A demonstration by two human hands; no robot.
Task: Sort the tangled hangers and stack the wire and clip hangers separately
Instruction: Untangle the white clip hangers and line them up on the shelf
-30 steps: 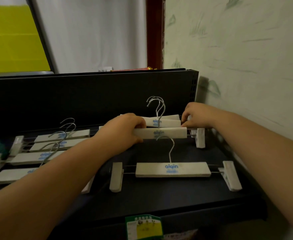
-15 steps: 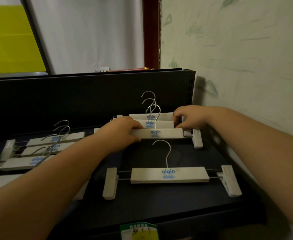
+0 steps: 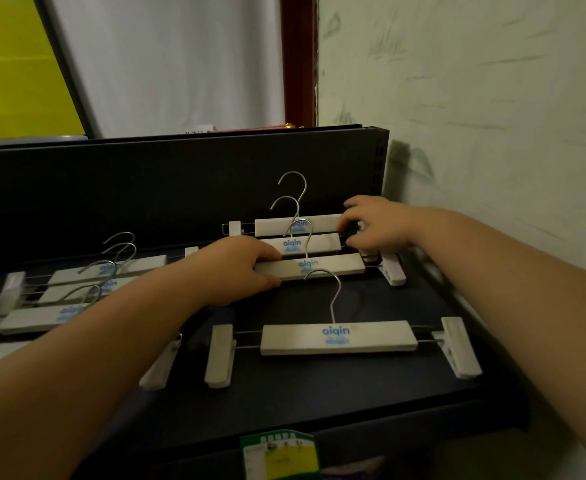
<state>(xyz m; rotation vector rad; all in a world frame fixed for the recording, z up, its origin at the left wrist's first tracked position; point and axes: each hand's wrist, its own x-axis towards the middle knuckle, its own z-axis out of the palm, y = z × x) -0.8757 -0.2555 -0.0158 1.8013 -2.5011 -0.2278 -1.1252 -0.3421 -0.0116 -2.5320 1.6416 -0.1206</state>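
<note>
Three clip hangers now lie staggered against the shelf's back panel [image 3: 180, 174], where a second ago they were bunched; the row is being spread. Left hand [image 3: 239, 268] grips the nearest of them, the held hanger [image 3: 322, 268], by its left end. Right hand [image 3: 378, 226] pinches at the right-end clips; the exact hold cannot be told. Long axis runs left–right, hook pointing toward the panel. A fourth hanger [image 3: 339, 337] lies in front, apart.
</note>
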